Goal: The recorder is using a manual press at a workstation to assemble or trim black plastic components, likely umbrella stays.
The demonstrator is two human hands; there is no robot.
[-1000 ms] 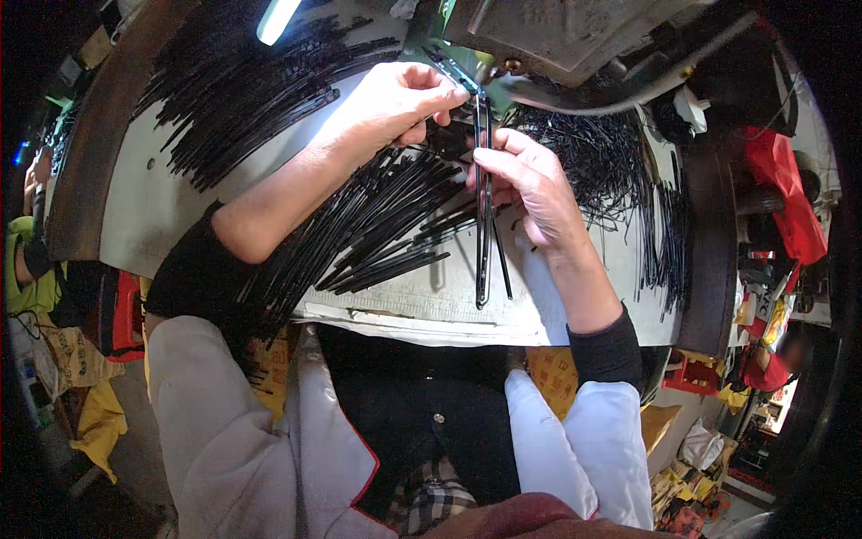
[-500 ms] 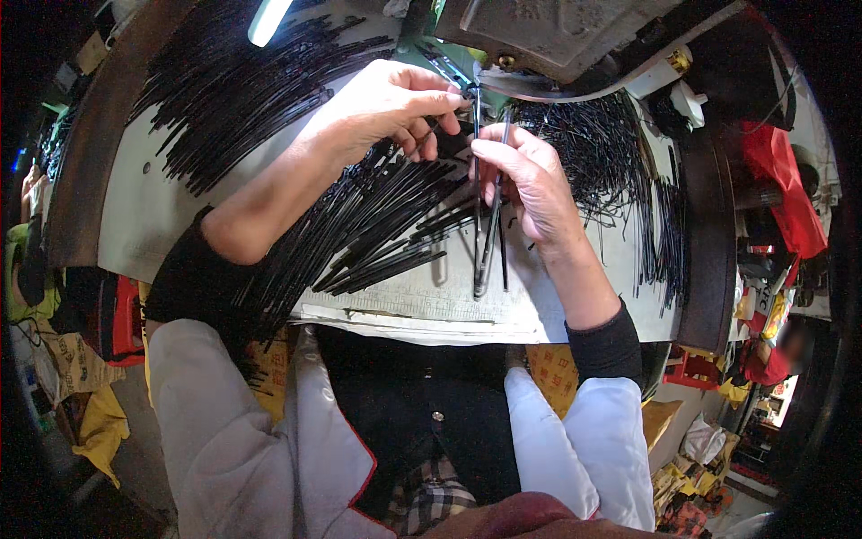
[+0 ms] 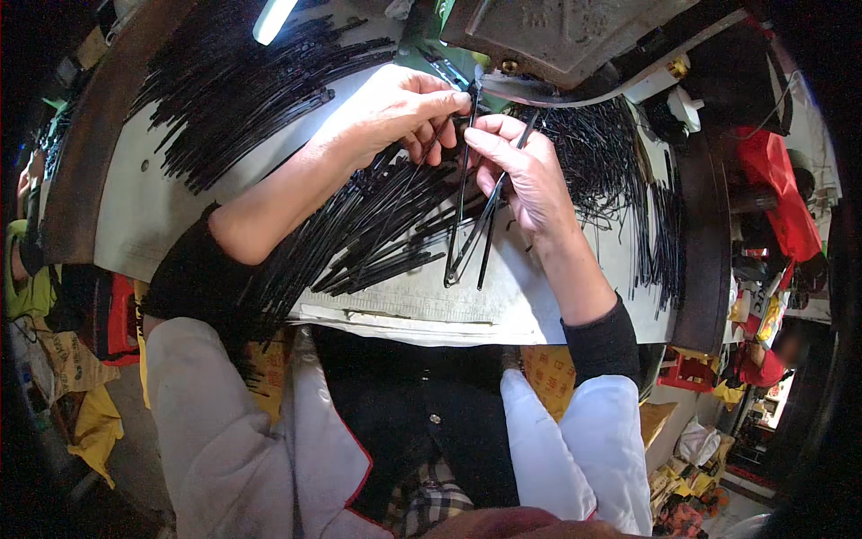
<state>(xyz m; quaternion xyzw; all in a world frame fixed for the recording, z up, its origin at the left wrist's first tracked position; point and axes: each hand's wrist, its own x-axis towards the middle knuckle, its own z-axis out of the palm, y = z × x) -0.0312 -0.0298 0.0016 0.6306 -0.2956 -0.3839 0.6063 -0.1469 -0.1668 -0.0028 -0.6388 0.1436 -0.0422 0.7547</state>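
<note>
My left hand (image 3: 395, 112) pinches, between thumb and forefinger, the upper end of a long thin black rod (image 3: 460, 211) close beside the machine. A second slim dark rod passes under its curled fingers. This long rod meets another at a narrow V-shaped joint (image 3: 449, 277) above the white table. My right hand (image 3: 532, 184) is closed around the other rod of the V and a separate straight black rod (image 3: 488, 250) hanging next to it. What exactly sits at the left fingertips is too small to make out.
Bundles of black rods (image 3: 242, 94) cover the table's left, with a loose pile (image 3: 386, 216) below my left hand. More lie tangled (image 3: 588, 148) at right. A heavy metal machine (image 3: 584, 36) overhangs the far side. A bright lamp (image 3: 273, 20) hangs at upper left.
The V-shaped pair has spread wider, its joint swinging left and slightly up. The right hand has turned, tilting its rods. The left hand has barely shifted.
</note>
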